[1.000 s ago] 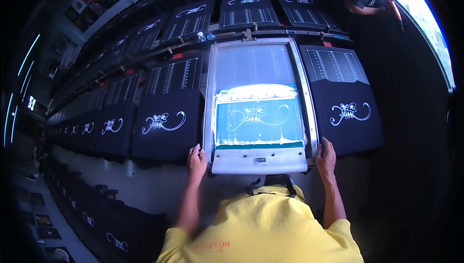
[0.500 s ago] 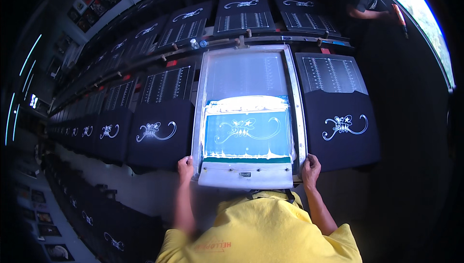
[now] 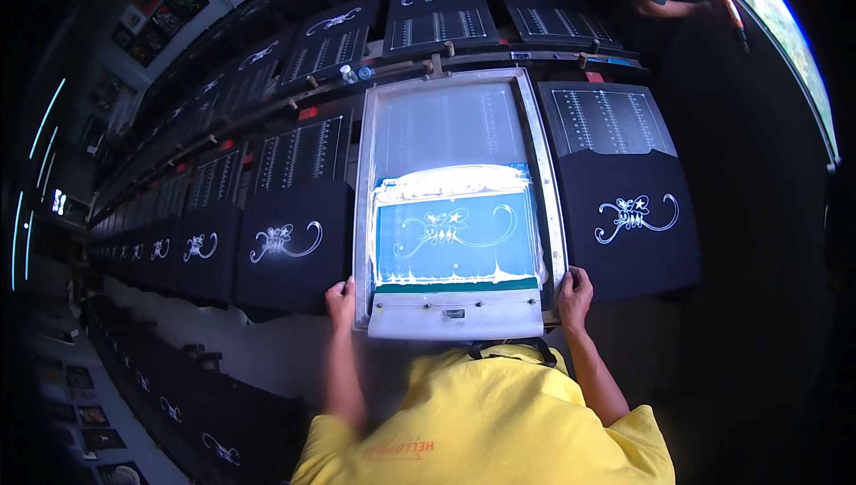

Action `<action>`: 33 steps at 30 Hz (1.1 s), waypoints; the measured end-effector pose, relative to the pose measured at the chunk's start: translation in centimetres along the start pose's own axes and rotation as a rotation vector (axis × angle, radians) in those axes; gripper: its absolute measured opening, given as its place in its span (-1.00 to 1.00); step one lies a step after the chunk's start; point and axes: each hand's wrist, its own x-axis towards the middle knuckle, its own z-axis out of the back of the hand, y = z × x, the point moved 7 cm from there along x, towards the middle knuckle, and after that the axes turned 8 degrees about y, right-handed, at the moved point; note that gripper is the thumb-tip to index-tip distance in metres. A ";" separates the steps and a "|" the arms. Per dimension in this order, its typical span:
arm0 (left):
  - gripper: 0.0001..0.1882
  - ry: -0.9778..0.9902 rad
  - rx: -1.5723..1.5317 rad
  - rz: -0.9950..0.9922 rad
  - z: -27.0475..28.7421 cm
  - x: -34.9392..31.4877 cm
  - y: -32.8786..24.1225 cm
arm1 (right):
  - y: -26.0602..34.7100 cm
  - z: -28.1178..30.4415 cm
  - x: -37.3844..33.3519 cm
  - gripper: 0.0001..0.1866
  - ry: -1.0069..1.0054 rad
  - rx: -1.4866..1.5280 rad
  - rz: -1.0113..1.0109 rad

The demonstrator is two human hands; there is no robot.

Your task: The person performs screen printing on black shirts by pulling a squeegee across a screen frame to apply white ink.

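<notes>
A screen-printing frame (image 3: 364,258) lies in front of me, its long side pointing away. Its blue stencil area (image 3: 481,253) carries a curled flower-like design with stars. A thick band of white ink (image 3: 455,181) crosses the mesh beyond the design. At the near end sits a pale panel (image 3: 490,314) with small bolts. My left hand (image 3: 341,303) is closed at the frame's near left corner, and my right hand (image 3: 575,298) is closed at the near right side. The fingertips of both are partly hidden against the frame.
Black shirts on boards stand to the left and right, such as the printed black shirt (image 3: 637,258) at right. A rail (image 3: 410,63) with pegs runs behind the frame, with small jars (image 3: 349,74) on it. Another person's arm (image 3: 669,7) shows at far right, near a window.
The frame and boards sit slightly higher in the picture, as the view has shifted a little. Both hands keep their places at the frame. The other person is now less in view.
</notes>
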 end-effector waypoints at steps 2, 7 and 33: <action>-0.51 0.027 -0.072 0.026 -0.1 0.2 -0.1 | -0.3 -0.1 0.4 -0.79 -0.008 -0.045 0.027; -0.53 0.145 -0.229 0.130 -0.5 0.7 0.1 | -1.8 0.0 1.5 -0.77 0.002 -0.043 -0.017; -0.60 0.043 -0.357 0.045 -10.2 -12.7 -12.8 | -4.8 18.9 7.5 -0.77 0.000 0.162 0.000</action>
